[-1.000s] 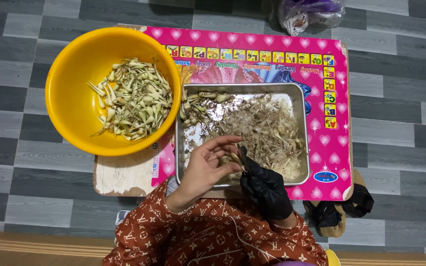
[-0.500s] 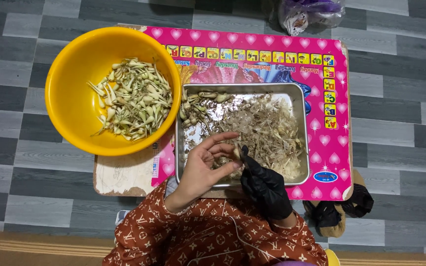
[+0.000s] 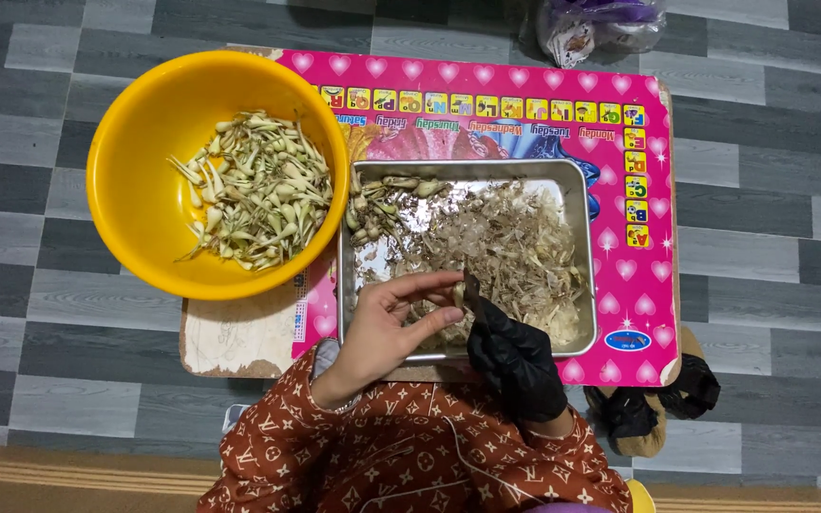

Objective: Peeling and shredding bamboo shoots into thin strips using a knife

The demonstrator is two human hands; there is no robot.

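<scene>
1. Progress, judged from the piles: well along. Large heap of trimmed pale stalks [image 3: 254, 195] already in the yellow bowl [image 3: 135, 199]; small cluster of untrimmed stalks [image 3: 382, 199] left at the tray's far left corner.
2. Metal tray [image 3: 577, 190]: rectangular, shiny, resting on a pink printed mat [image 3: 648, 285]. Contents: loose dry peelings [image 3: 515, 252] spread over the middle and right side; untrimmed cluster as above.
3. Yellow bowl: round, plastic, touching the tray's left edge. Contents: trimmed stalks only, piled toward the side nearest the tray.
4. Left hand [image 3: 387, 328]: bare, over the tray's near edge, grip clenched on one small stalk piece [image 3: 458, 293] between thumb and fingertips.
5. Right hand [image 3: 515, 356]: black-gloved, just right of the left hand, grip clenched around a small dark blade [image 3: 472, 285] meeting the piece.
6. Surface beneath the mat: worn board [image 3: 235, 332], left of the tray's near corner.
7. Plastic bag [image 3: 596, 24]: on the floor, beyond the tray's far side.
</scene>
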